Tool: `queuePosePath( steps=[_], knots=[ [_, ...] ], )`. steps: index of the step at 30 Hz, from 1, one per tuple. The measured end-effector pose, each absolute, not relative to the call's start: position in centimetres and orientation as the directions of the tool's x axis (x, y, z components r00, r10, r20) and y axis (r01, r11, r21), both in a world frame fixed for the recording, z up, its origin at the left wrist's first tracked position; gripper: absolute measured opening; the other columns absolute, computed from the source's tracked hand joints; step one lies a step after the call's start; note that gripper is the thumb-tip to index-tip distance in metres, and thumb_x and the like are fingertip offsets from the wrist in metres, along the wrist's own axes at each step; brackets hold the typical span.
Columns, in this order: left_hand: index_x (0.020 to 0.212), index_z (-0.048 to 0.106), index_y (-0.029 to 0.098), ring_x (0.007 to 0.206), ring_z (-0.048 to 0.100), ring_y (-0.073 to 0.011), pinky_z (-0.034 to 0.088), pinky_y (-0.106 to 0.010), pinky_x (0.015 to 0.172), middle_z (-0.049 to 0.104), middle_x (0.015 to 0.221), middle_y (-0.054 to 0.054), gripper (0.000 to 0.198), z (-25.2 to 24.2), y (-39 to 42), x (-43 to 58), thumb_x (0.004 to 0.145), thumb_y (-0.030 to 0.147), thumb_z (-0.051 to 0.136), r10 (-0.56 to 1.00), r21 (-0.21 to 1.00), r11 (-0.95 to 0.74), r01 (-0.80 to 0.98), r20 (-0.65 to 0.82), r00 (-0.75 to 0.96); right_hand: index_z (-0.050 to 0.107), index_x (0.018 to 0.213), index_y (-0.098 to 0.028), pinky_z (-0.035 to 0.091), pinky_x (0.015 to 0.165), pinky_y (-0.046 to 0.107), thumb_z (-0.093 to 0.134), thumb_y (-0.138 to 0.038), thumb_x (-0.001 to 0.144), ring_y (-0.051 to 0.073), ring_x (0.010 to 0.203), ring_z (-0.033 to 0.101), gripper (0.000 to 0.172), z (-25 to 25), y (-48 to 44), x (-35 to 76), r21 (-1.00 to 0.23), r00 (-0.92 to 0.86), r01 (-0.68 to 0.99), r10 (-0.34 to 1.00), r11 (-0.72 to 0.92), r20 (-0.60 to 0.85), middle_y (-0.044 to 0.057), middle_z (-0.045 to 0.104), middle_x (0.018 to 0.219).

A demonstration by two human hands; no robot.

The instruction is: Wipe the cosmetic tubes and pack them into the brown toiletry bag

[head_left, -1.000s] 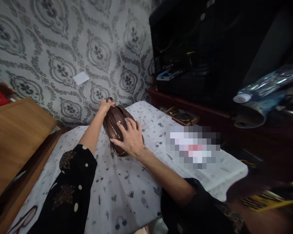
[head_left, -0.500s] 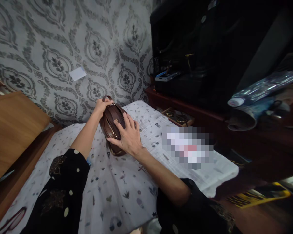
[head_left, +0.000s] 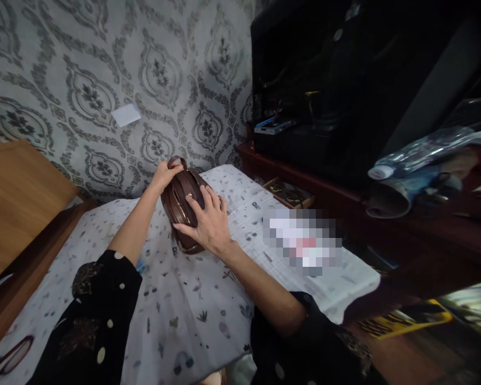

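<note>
A brown leather backpack (head_left: pixel 179 212) with a top loop and a gold-coloured zip stands on a white printed cloth (head_left: pixel 200 321). My left hand (head_left: pixel 166 175) is closed on its upper end beside the loop, thumb lying across the top. Spread over the bag's front is my right hand (head_left: pixel 208 219), fingers apart and touching the leather. Part of the bag's front is hidden beneath that hand.
Patterned wallpaper rises behind, with a white card (head_left: pixel 126 115) on it. A wooden panel (head_left: pixel 22 198) stands at left, and glasses (head_left: pixel 14 355) lie lower left. At right are a television (head_left: pixel 324 80), a plastic bottle (head_left: pixel 420 152) and a blurred-out item (head_left: pixel 304 240).
The view has shifted slightly, so the right-side objects appear a little further left. Both hands keep the same places on the backpack.
</note>
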State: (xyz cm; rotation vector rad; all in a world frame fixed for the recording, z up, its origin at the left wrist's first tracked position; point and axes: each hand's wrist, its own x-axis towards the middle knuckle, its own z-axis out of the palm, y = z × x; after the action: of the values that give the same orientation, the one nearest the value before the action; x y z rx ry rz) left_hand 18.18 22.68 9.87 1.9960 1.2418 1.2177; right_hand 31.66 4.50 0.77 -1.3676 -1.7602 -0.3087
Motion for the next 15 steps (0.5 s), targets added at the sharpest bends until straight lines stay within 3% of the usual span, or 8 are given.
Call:
queuePosePath(
  steps=[6, 15],
  knots=[
    [0.077, 0.067, 0.017, 0.073, 0.060, -0.0184, 0.046, -0.028, 0.069, 0.067, 0.072, -0.001, 0.030, 9.1, 21.7, 15.8, 0.069, 0.045, 0.070, 0.854, 0.712, -0.491, 0.502, 0.507, 0.117, 0.059, 0.137, -0.022, 0.030, 0.112, 0.056, 0.057, -0.077, 0.082, 0.037, 0.142, 0.034, 0.077, 0.4, 4.7, 31.7, -0.282, -0.025, 0.884, 0.640, 0.373, 0.768, 0.021, 0.043, 0.153],
    [0.058, 0.063, 0.019, 0.074, 0.060, -0.0244, 0.040, -0.031, 0.067, 0.061, 0.058, -0.004, 0.029, 9.1, 21.3, 14.6, 0.074, 0.042, 0.066, 0.817, 0.595, -0.393, 0.701, 0.576, -0.030, 0.060, 0.134, -0.022, 0.030, 0.111, 0.056, 0.058, -0.075, 0.082, 0.038, 0.142, 0.036, 0.074, 0.0, 5.0, 31.6, -0.245, -0.033, 0.901, 0.618, 0.359, 0.786, 0.021, 0.044, 0.152]
  ],
)
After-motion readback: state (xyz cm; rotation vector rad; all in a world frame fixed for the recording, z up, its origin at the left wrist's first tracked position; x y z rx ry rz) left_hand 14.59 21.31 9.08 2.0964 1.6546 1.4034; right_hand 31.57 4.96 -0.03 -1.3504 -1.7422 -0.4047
